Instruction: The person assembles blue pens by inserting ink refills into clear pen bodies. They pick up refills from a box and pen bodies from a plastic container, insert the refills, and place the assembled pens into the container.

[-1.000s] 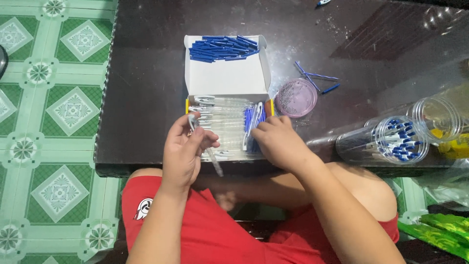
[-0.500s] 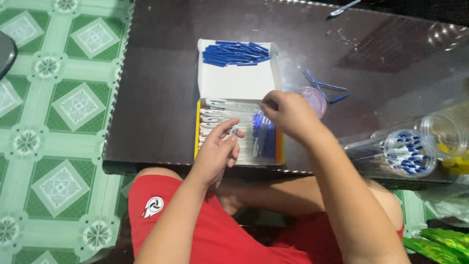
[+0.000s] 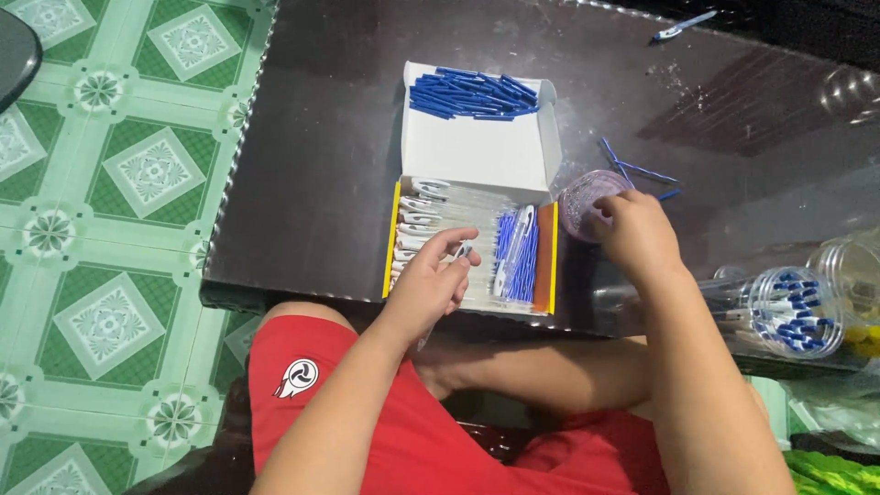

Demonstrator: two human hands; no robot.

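- At the near edge of the dark table (image 3: 321, 183), the left hand (image 3: 431, 284) hovers over the open box (image 3: 472, 243), fingers curled and pinching a clear pen barrel (image 3: 461, 249) between thumb and forefinger.
- The right hand (image 3: 637, 234) reaches to the small clear cup (image 3: 587, 202) just right of the box; its fingertips are bunched at the cup's rim, and I cannot tell whether they grip anything.
- The box's tray holds clear barrels on the left and blue refills (image 3: 518, 257) on the right; its raised lid holds a heap of blue pen caps (image 3: 472, 94).
- A clear jar (image 3: 788, 312) of pens lies on its side at the right.
- The table is bare left of the box; beyond its left edge is green tiled floor (image 3: 110, 229).
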